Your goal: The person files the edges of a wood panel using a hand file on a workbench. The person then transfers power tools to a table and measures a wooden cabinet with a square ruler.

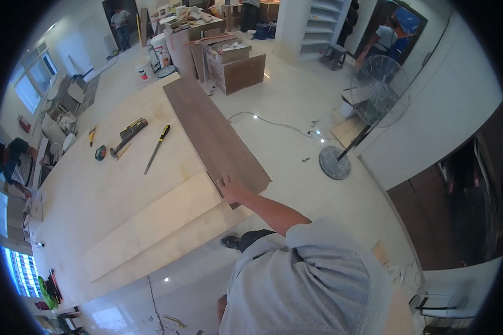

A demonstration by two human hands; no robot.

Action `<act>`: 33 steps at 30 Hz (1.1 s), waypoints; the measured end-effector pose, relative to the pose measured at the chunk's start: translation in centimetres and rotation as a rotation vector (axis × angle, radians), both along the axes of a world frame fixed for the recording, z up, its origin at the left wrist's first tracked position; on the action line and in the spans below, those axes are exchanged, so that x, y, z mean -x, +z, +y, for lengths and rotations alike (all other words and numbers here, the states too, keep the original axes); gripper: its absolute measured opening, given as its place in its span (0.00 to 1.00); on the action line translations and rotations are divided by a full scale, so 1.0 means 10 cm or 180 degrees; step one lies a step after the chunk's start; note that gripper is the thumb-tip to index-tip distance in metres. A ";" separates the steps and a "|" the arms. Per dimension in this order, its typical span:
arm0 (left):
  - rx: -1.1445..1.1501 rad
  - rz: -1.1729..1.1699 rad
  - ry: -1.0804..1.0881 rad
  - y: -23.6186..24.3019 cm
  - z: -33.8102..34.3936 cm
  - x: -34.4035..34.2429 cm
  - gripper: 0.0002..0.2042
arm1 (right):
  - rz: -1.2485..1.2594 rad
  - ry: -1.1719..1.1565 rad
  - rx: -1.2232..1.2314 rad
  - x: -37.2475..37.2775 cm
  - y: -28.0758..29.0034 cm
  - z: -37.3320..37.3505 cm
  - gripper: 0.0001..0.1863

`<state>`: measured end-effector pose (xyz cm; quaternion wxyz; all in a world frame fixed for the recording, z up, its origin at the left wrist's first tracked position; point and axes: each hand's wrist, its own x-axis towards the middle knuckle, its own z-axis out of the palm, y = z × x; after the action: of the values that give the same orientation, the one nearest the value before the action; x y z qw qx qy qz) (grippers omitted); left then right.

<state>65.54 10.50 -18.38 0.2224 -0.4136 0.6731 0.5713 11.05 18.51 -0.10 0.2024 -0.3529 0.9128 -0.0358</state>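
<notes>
My right hand (233,190) is at the near end of a long brown wood-grain board (215,134), fingers bent over its left edge. That board lies along the right edge of a large pale plywood worktop (117,195). Beside my fingers, a pale plywood strip (156,218) lies on the worktop. Only a small patch of my left hand or forearm (222,307) shows beside my grey shirt; its fingers are hidden. Farther up the worktop lie a file with a yellow-and-black handle (157,149), a hammer (123,142), a tape measure (100,152) and a small yellow tool (92,135).
A standing fan (335,162) is on the glossy floor to the right, with a cable (274,117) nearby. Beyond the worktop are a wooden box (235,67) and buckets (145,71). Another person (17,162) bends at the far left; others stand in the background.
</notes>
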 end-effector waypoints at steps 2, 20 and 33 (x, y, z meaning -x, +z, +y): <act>0.0001 0.0059 -0.0040 0.11 -0.16 0.12 0.22 | 0.0016 -0.0007 0.0078 -0.01 -0.06 -0.01 0.51; 0.0297 -0.0483 0.0795 -0.21 0.60 0.20 0.14 | 0.0147 0.1150 0.0025 0.30 -0.05 0.13 0.42; 0.0073 -0.0612 0.1869 0.42 1.49 0.34 0.23 | 0.1177 0.2028 -0.1994 0.60 -0.11 -0.45 0.48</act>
<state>62.09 25.38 -14.19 0.1058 -0.6451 0.5070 0.5618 5.02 13.97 -1.19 0.1343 -0.5375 0.7468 0.3679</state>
